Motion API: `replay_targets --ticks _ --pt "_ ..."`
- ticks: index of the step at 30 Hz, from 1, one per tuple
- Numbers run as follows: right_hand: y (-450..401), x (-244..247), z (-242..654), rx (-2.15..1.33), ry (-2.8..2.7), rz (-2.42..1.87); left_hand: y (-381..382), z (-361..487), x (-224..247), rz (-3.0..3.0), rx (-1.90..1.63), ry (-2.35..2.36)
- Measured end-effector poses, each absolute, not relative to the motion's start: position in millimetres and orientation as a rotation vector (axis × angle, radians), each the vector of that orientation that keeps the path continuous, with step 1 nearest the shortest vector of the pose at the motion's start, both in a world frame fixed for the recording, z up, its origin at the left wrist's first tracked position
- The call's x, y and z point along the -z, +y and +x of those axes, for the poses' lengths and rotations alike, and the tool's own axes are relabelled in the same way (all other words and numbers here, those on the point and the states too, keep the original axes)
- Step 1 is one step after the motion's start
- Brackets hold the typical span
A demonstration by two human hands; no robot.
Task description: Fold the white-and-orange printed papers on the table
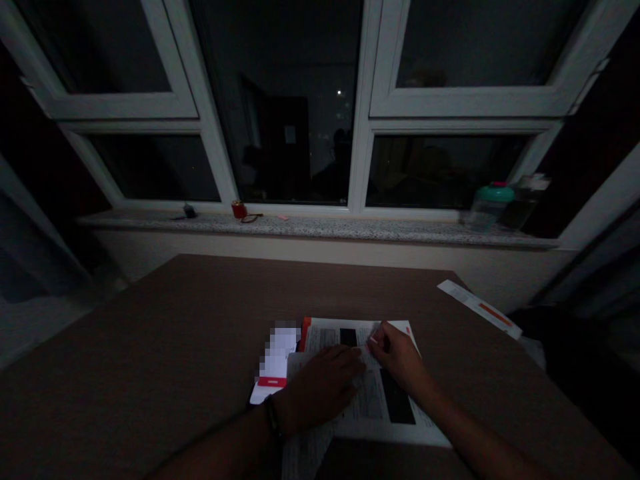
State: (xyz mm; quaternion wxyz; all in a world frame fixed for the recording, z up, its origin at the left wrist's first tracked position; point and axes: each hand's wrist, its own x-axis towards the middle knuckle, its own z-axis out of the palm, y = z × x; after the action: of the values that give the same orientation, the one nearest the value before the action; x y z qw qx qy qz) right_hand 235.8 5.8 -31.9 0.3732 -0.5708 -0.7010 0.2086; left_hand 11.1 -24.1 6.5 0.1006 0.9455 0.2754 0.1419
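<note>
My left hand [325, 387], with a dark band at the wrist, lies palm down across a printed sheet [310, 440], its fingers stretched out and holding nothing. My right hand [397, 350] is closed in a pinch over the upper right of a printed page [325, 328] with text and dark blocks. A small pale bit shows at its fingertips, too dim to name. Left of the pages, partly beside my left wrist, lies a lit phone [277, 360] with a blurred screen and a red bar near its lower end.
A brown table [150, 347] spreads around the pages. A white strip with an orange mark [470, 303] lies at its right edge. On the stone sill [320, 227] stand a small red object [239, 209], a small dark item [189, 211] and a teal-lidded bottle [490, 207].
</note>
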Motion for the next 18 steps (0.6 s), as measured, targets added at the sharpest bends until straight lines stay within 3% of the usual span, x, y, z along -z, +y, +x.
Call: replay_targets --ticks 18 --pt "-2 26 238 -0.689 -1.802 -1.351 -24 10 -17 2.838 -0.291 0.844"
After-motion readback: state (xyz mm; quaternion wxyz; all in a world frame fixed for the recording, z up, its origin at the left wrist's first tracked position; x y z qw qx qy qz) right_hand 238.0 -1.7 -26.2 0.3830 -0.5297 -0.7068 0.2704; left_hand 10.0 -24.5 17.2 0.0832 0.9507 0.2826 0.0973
